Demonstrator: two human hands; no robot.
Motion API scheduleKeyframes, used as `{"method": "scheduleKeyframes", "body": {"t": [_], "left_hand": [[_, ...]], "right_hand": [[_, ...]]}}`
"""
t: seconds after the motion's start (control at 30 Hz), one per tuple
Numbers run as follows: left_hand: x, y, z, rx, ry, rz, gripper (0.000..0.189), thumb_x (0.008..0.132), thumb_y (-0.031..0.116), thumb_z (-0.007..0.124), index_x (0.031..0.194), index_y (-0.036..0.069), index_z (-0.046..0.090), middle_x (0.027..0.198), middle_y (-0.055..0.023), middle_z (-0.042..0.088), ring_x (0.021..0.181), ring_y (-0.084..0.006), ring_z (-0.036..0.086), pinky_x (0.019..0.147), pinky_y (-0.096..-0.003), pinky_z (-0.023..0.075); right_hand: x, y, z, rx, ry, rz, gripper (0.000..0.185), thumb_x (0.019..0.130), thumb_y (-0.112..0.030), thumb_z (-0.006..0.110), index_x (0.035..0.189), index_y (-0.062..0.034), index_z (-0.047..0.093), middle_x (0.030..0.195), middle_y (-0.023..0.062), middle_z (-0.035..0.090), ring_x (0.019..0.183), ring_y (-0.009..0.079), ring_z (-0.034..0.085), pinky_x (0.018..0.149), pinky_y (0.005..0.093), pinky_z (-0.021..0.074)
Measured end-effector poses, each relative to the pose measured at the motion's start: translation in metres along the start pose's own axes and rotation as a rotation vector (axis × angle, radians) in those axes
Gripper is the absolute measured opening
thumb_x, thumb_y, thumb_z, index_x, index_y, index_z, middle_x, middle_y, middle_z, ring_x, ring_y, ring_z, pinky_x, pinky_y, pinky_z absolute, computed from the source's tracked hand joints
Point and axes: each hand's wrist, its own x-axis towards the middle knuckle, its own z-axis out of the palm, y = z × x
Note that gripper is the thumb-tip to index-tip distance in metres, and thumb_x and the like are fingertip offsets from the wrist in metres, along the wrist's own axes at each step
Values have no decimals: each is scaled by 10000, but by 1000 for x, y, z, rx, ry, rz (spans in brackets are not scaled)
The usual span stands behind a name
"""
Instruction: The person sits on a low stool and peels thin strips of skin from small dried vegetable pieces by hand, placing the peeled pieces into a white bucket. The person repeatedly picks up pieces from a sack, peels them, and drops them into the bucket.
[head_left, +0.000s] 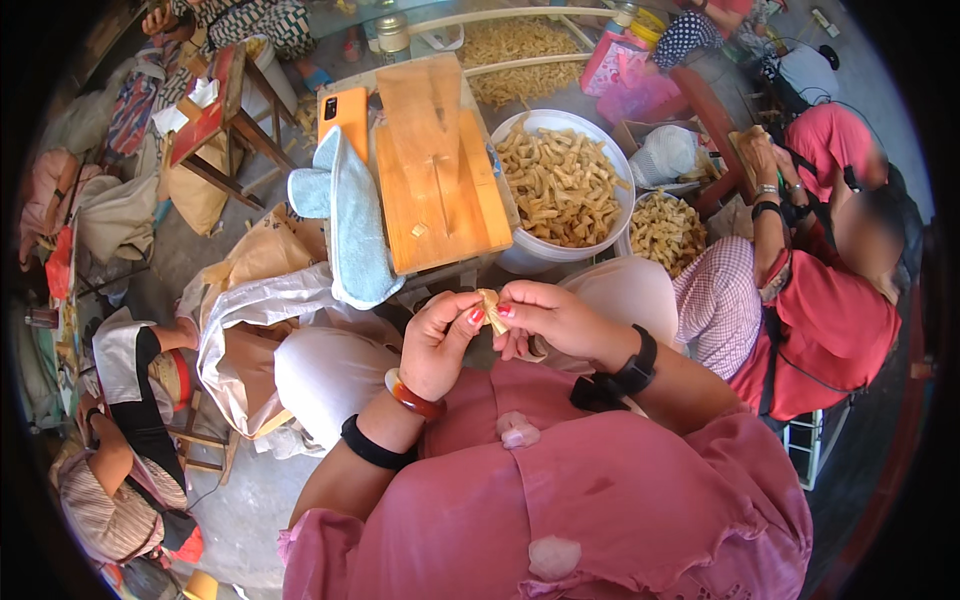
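Note:
Both of my hands meet over my lap, holding one small tan knotted strip (493, 310) that looks like bean curd skin. My left hand (439, 341) pinches its upper left side between thumb and forefinger. On the other side, the thumb and fingers of my right hand (540, 315) grip it, with the lower fingers curled beneath. Just ahead stands a low worktable with a wooden board (409, 240), which carries a small tan scrap (419, 230). Right of the board, a white bucket (555, 116) is heaped with similar tan knots (559, 187).
A blue towel (360, 225) and an orange phone (349, 112) lie on the worktable's left. An open sack (247, 330) leans by my left leg. A second bucket of knots (664, 232) stands near a seated co-worker in red (825, 337). A red-topped stool (214, 112) is ahead left.

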Motion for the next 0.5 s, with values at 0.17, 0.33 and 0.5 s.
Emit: {"method": "scheduleKeyframes", "body": {"t": [0.17, 0.33, 0.5], "left_hand": [[8, 6, -3, 87, 11, -56, 152, 986, 125, 546, 991, 3, 636, 867, -57, 632, 767, -111, 568, 723, -252, 472], [16, 14, -9, 373, 166, 47, 123, 987, 130, 541, 995, 33, 616, 812, -79, 655, 726, -145, 610, 684, -266, 494], [18, 27, -1, 493, 131, 150, 101, 952, 116, 578, 1035, 72, 616, 830, -121, 659, 709, -269, 665, 636, -319, 511]], "right_hand": [[-1, -3, 11, -779, 105, -421, 245, 1002, -197, 480, 860, -12, 554, 738, 47, 598, 674, 132, 609, 631, 269, 486], [-10, -5, 5, -529, 91, -213, 148, 953, -165, 544, 884, -37, 572, 733, 89, 603, 689, 205, 648, 624, 314, 494], [-2, -21, 17, -852, 219, -697, 118, 847, -115, 647, 851, -45, 552, 739, 71, 599, 684, 222, 600, 615, 335, 472]]}}
